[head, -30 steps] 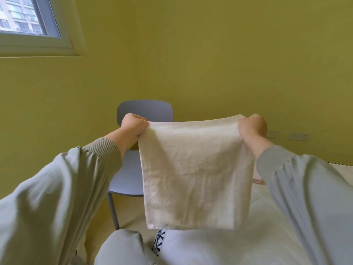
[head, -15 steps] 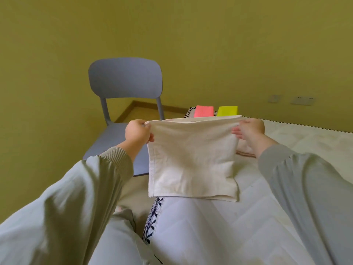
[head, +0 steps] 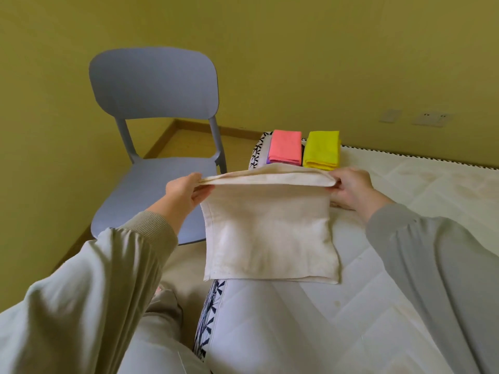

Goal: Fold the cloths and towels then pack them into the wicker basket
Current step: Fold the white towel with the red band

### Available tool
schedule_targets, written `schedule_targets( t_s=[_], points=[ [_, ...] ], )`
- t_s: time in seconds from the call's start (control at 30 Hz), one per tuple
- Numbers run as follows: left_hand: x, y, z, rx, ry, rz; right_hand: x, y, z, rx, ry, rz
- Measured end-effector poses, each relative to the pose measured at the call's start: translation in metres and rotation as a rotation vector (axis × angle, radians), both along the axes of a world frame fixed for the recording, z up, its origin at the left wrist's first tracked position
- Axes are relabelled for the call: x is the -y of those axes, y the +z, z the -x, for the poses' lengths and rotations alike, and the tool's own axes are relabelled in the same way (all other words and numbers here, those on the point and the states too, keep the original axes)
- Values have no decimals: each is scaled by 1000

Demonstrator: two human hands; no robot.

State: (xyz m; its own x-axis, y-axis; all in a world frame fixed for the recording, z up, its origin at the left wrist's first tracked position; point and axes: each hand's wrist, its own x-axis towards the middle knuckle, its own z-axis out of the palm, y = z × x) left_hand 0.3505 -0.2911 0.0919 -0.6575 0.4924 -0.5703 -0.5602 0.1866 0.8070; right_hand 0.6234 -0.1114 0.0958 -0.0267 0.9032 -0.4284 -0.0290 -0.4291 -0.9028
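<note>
A cream towel (head: 267, 233), folded double, has its lower part lying on the white mattress (head: 391, 306) near the left edge. My left hand (head: 185, 194) pinches its upper left corner and my right hand (head: 349, 186) pinches the upper right corner, holding the top edge a little above the bed. Behind the towel lie a folded pink cloth (head: 285, 149) and a folded yellow cloth (head: 322, 152), side by side at the mattress corner. A purple edge shows under the pink one. No wicker basket is in view.
A grey-blue plastic chair (head: 154, 147) stands left of the bed against the yellow wall. Wall sockets (head: 429, 118) sit low on the right. My knee (head: 162, 327) is at the bottom beside the mattress edge.
The towel hung in the air in front of the chair; both hands have brought it down, and its lower part now lies on the mattress. The view has tilted downward.
</note>
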Motion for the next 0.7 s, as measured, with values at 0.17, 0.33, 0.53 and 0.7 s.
schedule_targets(
  t_s=[0.17, 0.33, 0.53, 0.7],
  points=[
    [34, -68, -18, 123, -69, 112, 40, -64, -35, 121, 144, 126],
    [59, -104, -33, 176, -154, 132, 59, -96, -54, 274, 106, 68],
    [89, -120, -40, 116, -310, 163, 87, -119, -76, 666, 296, -11],
    [95, -132, -46, 28, -325, 257, 104, -132, -79, 738, 353, -84]
  ],
)
